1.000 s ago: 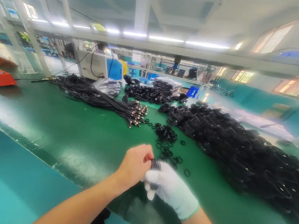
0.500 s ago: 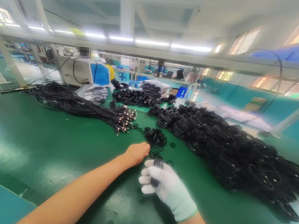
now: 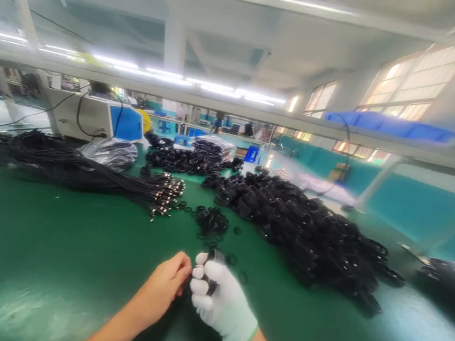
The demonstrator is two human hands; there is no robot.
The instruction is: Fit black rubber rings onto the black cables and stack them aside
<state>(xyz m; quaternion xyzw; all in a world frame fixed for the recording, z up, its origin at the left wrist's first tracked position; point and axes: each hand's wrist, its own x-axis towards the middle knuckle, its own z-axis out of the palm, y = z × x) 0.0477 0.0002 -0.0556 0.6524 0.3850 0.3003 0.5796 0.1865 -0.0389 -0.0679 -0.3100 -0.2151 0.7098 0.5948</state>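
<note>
In the head view my right hand [image 3: 222, 297], in a white glove, is closed around a small black cable coil [image 3: 218, 257]. Its fingers wrap over the loops and hide part of them. My bare left hand [image 3: 165, 282] is just left of the glove, thumb and fingers pinched together. Whatever is between those fingertips is too small or hidden to make out. Beyond both hands lies a small heap of black rings [image 3: 212, 220], with a few loose rings scattered around it on the green tabletop [image 3: 96, 254].
A large pile of coiled black cables [image 3: 298, 224] spreads across the right. Long uncoiled cables [image 3: 92, 172] with metal ends lie at the left, beside a clear plastic bag [image 3: 111, 152]. More coils [image 3: 188, 160] sit behind, near a white and blue machine [image 3: 100, 117].
My left hand has come back from beside the ring heap to the gloved hand, fingers pinched. The view has swung to the right and up. The right hand still holds the coil.
</note>
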